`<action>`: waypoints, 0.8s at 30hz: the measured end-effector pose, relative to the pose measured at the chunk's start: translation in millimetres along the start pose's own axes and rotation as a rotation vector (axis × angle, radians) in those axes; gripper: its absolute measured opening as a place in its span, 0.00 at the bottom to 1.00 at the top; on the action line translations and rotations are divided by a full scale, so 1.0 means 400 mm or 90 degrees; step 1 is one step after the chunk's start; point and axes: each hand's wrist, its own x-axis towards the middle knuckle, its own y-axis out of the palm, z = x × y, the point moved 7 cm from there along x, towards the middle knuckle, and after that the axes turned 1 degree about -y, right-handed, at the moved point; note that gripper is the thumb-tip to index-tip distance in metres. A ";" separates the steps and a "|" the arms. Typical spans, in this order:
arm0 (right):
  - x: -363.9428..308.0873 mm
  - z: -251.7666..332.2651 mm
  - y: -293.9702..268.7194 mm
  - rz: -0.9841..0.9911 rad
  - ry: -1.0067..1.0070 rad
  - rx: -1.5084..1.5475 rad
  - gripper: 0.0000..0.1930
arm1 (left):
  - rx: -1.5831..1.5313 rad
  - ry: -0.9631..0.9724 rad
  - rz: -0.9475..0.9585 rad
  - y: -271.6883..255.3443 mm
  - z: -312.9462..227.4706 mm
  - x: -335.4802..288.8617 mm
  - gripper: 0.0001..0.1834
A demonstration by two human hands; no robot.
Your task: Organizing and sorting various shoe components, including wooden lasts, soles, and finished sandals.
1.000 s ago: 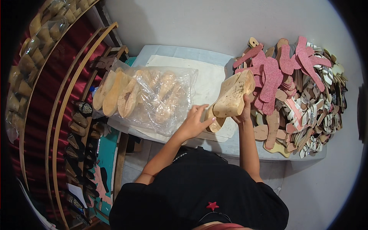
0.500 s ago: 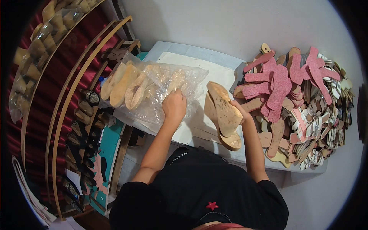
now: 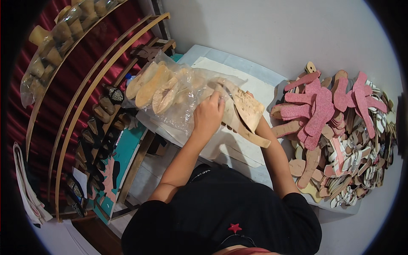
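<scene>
Over table | two hands at apparently two wedge soles | one bag

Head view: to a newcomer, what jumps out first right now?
Probably the glittery pink sole-shaped pieces, heaped on the right end of the pale blue table. Next, the pale wooden wedge sole held over the table's middle. Then the shiny dark red curtain behind the wooden racks at far left.

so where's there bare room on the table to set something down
The table has a free strip between the plastic bag and the wall; white paper lies bare between the wooden wedge and the near edge. Crowded: the right end, heaped with pink cutouts and sandals.
</scene>
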 end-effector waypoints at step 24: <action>0.415 -0.084 0.101 -0.054 -0.276 -0.128 0.27 | -0.171 0.076 0.018 -0.022 -0.067 0.013 0.11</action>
